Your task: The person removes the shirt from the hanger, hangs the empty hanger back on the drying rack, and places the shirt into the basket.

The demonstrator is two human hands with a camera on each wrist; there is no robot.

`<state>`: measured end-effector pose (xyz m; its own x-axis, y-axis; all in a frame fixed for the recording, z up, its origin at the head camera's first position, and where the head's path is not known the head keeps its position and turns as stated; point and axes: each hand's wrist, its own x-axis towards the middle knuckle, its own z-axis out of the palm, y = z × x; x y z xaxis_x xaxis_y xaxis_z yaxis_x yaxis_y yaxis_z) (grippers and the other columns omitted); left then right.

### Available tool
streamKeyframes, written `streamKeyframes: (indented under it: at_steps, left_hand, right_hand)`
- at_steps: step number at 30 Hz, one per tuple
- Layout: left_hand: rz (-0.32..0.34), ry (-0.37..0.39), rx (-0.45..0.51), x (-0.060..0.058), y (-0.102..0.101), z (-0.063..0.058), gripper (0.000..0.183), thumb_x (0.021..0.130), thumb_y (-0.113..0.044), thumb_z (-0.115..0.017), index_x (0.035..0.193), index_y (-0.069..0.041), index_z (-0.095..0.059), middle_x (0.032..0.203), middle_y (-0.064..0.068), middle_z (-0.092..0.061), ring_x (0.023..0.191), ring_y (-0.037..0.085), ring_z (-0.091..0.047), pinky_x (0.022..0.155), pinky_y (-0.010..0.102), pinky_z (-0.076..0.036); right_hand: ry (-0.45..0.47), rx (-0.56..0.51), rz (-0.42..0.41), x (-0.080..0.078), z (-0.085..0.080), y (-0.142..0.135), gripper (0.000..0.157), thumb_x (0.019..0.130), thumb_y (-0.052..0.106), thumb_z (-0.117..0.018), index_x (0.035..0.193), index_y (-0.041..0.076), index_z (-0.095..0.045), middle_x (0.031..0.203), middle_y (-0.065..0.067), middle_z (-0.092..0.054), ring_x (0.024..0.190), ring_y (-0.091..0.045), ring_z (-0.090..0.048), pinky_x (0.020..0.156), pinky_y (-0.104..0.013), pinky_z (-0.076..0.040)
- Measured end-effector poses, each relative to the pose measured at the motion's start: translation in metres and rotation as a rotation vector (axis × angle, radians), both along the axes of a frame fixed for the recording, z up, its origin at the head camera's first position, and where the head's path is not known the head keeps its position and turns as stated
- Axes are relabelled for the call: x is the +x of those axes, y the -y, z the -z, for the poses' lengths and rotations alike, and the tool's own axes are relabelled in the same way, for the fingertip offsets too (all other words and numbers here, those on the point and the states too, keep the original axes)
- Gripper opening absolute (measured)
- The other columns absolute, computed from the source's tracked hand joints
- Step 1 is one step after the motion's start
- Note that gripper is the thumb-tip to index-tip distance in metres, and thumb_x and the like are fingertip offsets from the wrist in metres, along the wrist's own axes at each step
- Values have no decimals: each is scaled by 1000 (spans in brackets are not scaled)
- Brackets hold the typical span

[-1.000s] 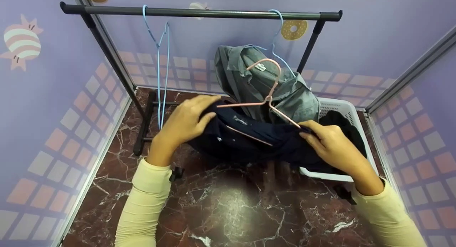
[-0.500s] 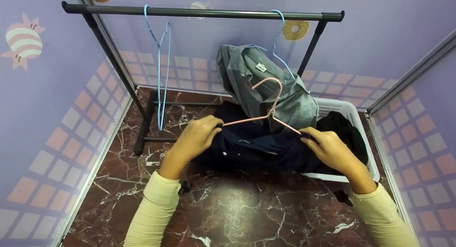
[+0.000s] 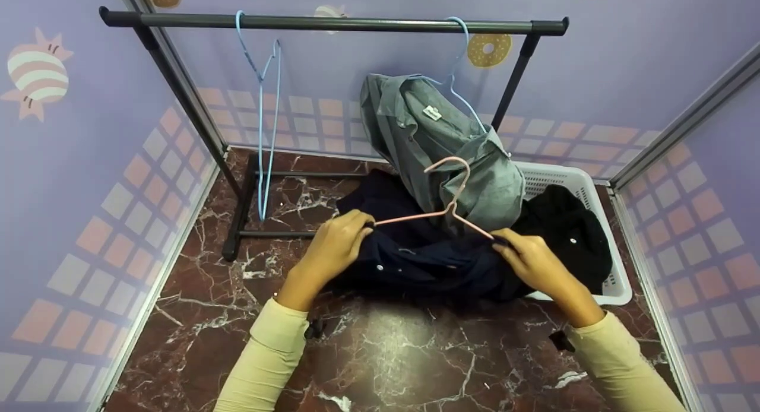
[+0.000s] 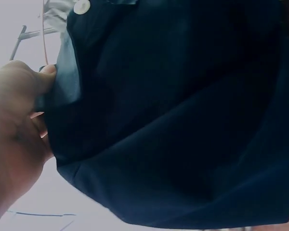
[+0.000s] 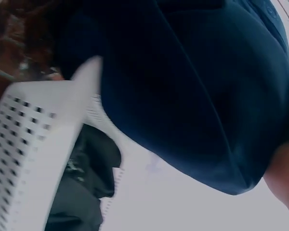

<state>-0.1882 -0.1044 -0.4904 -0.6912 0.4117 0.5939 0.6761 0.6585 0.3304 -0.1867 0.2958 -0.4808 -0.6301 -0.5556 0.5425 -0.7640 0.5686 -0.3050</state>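
Note:
A dark navy garment with white buttons, seemingly a shirt, spreads between my two hands in the head view. A pink hanger sits inside its top, hook upward. My left hand pinches the garment at the hanger's left end. At the right end my right hand pinches it likewise. The left wrist view shows the navy cloth hanging beside the left hand, thumb on the fabric. Navy cloth fills much of the right wrist view, hiding most of the right hand.
Behind stands a black clothes rack. From its bar hang a bare blue hanger and a grey-green shirt on another blue hanger. A white basket at the right holds black clothing. The floor is dark red marble.
Both hands have lowered the pink hanger and navy garment toward the floor, and the left hand has shifted right. More of the grey-green shirt and the black clothing in the basket now shows.

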Motion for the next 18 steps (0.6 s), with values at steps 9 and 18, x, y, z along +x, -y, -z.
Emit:
streamKeyframes:
  at_steps: [9, 18]
  left_hand:
    - [16, 4, 74, 5, -1, 26, 11, 96, -9, -71, 105, -2, -73, 94, 8, -73, 83, 24, -72, 76, 39, -61]
    - [20, 64, 222, 4, -10, 23, 12, 92, -8, -75, 103, -3, -76, 96, 9, -76, 89, 24, -74, 82, 39, -61]
  right_hand:
    - [-25, 13, -26, 6, 20, 1, 30, 84, -9, -76, 109, 6, -71, 83, -4, -75, 68, -10, -64, 59, -32, -54]
    - [-60, 19, -16, 8, 20, 4, 32, 82, -10, -78, 109, 5, -71, 80, -5, -75, 63, -12, -65, 56, -33, -54]
